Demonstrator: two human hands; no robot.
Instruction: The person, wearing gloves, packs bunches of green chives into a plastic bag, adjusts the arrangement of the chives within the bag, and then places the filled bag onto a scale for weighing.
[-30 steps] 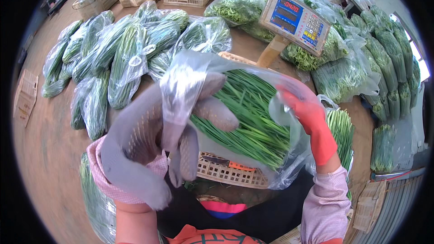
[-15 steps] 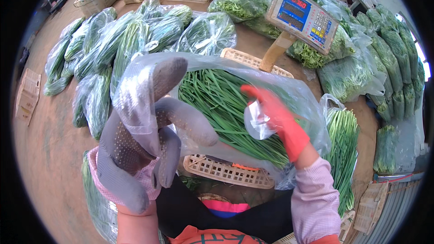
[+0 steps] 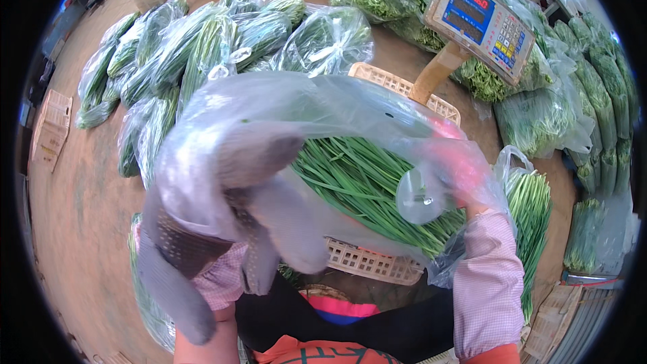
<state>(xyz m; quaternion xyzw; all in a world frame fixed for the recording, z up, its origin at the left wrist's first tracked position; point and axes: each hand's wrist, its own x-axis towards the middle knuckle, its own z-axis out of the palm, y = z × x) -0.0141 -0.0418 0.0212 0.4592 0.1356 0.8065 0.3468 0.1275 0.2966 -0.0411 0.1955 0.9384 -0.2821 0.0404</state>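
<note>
My left hand (image 3: 229,216), in a grey dotted glove, is shut on the edge of a clear plastic bag (image 3: 269,104). The film wraps over its palm and upper fingers, and the fingers are partly smeared by motion. Long green leafy stalks (image 3: 357,182) like garlic chives lie in the bag. My right hand (image 3: 458,165), in a red glove, is behind the film at the bag's right side. It is blurred, so its finger pose does not show. Beside it, over the stalks, is a round translucent piece of plastic (image 3: 419,195).
The bag rests over a cream plastic crate (image 3: 374,263) beside a scale display (image 3: 480,23) on a post. Bagged greens (image 3: 202,47) lie on the floor to the left, with more bagged greens (image 3: 532,108) at right. Another bundle of green stalks (image 3: 529,229) stands by my right sleeve.
The red-gloved hand has gone from above the stalks to behind the film at the right. The bag's film now arches higher between my hands. The scale's red digits have changed.
</note>
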